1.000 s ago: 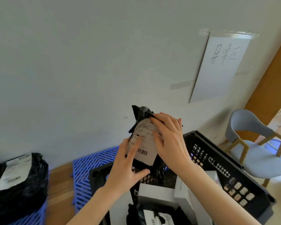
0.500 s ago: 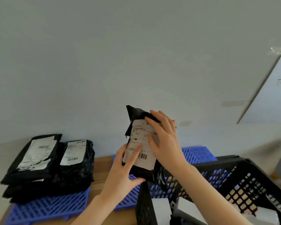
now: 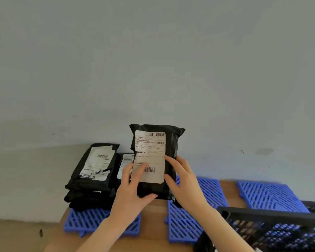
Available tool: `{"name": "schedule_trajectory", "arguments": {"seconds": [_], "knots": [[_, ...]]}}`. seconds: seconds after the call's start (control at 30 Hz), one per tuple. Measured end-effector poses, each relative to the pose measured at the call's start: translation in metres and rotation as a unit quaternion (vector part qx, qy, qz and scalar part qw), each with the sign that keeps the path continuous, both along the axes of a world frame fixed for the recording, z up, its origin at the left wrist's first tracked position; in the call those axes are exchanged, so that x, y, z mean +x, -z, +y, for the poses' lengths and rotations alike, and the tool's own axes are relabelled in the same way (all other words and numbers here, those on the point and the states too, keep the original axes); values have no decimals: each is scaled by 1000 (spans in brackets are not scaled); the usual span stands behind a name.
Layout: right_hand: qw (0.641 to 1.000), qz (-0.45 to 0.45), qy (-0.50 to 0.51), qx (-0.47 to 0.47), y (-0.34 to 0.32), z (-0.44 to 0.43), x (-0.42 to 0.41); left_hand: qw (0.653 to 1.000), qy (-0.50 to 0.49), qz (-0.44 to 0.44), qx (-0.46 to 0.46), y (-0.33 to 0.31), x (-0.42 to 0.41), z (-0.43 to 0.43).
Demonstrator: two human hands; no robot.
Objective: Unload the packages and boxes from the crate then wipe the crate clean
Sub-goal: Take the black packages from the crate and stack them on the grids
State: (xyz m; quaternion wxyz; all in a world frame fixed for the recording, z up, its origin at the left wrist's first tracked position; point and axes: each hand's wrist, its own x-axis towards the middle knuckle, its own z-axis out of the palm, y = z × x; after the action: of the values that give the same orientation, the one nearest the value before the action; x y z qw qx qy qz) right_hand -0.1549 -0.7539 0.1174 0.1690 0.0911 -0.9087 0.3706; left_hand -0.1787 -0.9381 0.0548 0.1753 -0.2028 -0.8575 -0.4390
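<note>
Black pkg (image 3: 171,142) w/ white shipping label stands upright btwn both grips, in front of the wall (image 3: 153,70) and outside the crate (image 3: 262,213). L grip (image 3: 133,193) holds its lower left: thumb hooked under the bottom edge, fingers (image 3: 140,166) laid up the label face. R grip (image 3: 185,186) clasps the lower right edge, fingertips on the label's right border, thumb just below them. Can't tell if the pkg bottom touches the wood surface (image 3: 158,215) or hangs just above it. Left of the L grip, near: stack of black pkgs (image 3: 93,179), labels up, sitting on a blue grid mat (image 3: 91,220); one more labelled pkg (image 3: 124,164) shows partly behind the L grip's fingers. Under and right of the R grip: second blue mat (image 3: 189,224). Further right: third blue mat (image 3: 267,197). The crate, black lattice, sits right of and nearer the camera than the R grip, only its rim and one wall in view; contents not visible.
</note>
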Motion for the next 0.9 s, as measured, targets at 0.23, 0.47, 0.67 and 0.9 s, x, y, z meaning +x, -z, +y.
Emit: {"name": "schedule_trajectory", "arguments": {"seconds": [0.23,0.47,0.67,0.9], "knots": [[995,-92,-34,32,33,-25,-33,998,2,-46,-29,27,-29,-35],[974,-211,-79,16,67,-34,-68,992,-9,-94,-86,49,-52,-52],[966,-249,-74,6,107,-46,-83,973,-13,-143,-179,70,-60,-56],[965,-254,-59,-3,128,-56,-103,960,-19,-156,-231,81,-78,-49]]}}
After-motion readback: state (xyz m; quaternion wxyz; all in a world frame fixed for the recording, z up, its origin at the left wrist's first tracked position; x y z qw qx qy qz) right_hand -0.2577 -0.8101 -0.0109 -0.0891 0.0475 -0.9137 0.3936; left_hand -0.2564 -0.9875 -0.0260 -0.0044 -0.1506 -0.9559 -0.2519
